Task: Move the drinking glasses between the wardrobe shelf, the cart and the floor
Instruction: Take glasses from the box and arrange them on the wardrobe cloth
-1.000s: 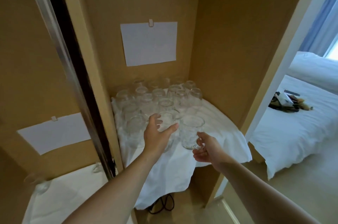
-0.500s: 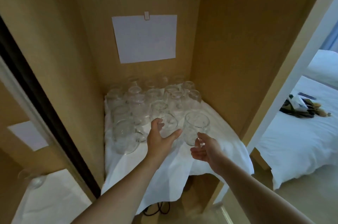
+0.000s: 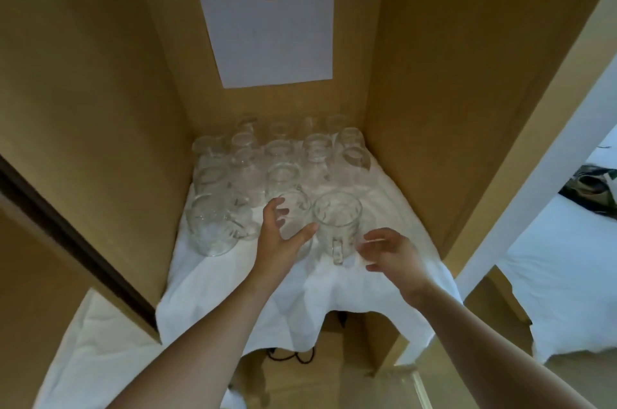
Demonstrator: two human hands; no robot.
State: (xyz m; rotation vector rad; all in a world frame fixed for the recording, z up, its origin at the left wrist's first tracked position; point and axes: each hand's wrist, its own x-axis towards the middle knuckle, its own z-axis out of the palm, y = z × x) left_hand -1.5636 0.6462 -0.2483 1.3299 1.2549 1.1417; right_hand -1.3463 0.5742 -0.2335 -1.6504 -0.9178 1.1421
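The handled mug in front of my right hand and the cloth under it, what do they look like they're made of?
The handled mug looks like clear, smooth glass: the white beneath shows through its wall, and its rim catches the light. It could be clear plastic. The cloth looks like matte white woven fabric, perhaps cotton: it wrinkles and drapes limply over the shelf's front edge.

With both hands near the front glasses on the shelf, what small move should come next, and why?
Probably the right hand should draw back from the handled glass. The glass stands upright on the white cloth, and that hand is open and apart from its handle. The left hand could then close on the glass beside it.
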